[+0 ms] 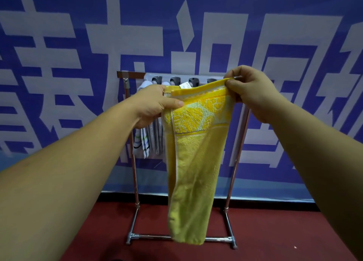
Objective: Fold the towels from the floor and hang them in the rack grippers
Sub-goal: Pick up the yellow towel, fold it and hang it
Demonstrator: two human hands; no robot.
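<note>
A yellow towel [194, 162] folded lengthwise hangs in the air in front of the rack. My left hand [153, 105] grips its top left corner, thumb on the front. My right hand [249, 91] pinches the top right edge. Behind the towel stands a metal rack [135, 182] with a row of dark grippers [193, 81] along its top bar. White towels with thin stripes [149, 141] hang from the leftmost grippers, partly hidden by my left hand and the yellow towel.
The rack stands on a dark red floor [275, 237] against a blue wall banner with large white characters [137, 34]. Its base bar [153, 236] runs low across the floor.
</note>
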